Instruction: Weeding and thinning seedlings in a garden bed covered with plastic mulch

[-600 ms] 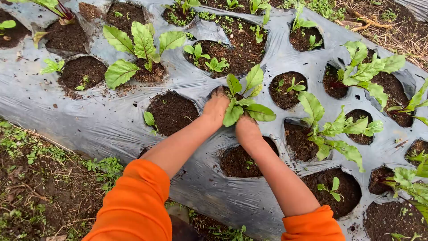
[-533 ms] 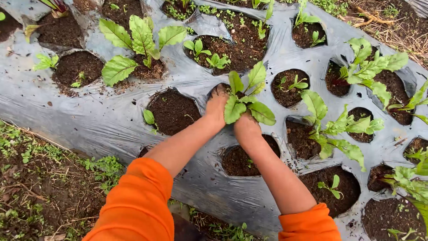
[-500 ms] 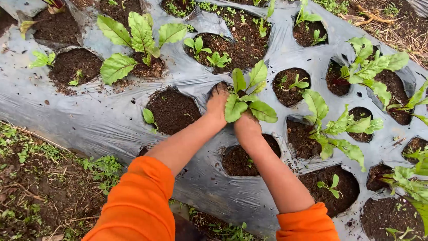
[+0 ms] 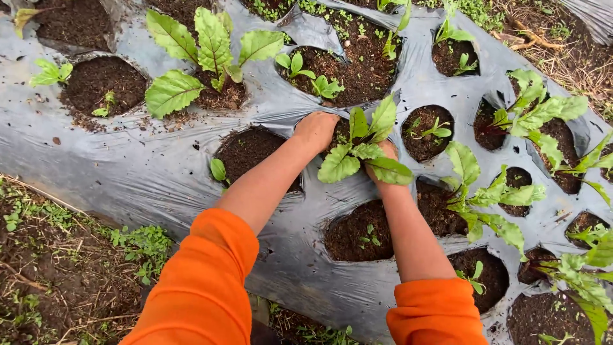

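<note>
My left hand point(image 4: 316, 128): at the left side of the seedling point(image 4: 364, 150), fingers curled down into the soil, hidden from me. My right hand point(image 4: 383, 156): at its right side, mostly under the leaves; finger state I cannot tell. Seedling: upright between both hands, in a soil-filled hole point(image 4: 338, 134) cut in grey plastic mulch sheet point(image 4: 128, 172). Orange sleeves point(image 4: 204, 281) on both arms.

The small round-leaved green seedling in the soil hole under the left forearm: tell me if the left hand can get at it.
Probably yes: the seedling sits uncovered beside the forearm, though the left hand must pull back from the leafy plant.
</note>
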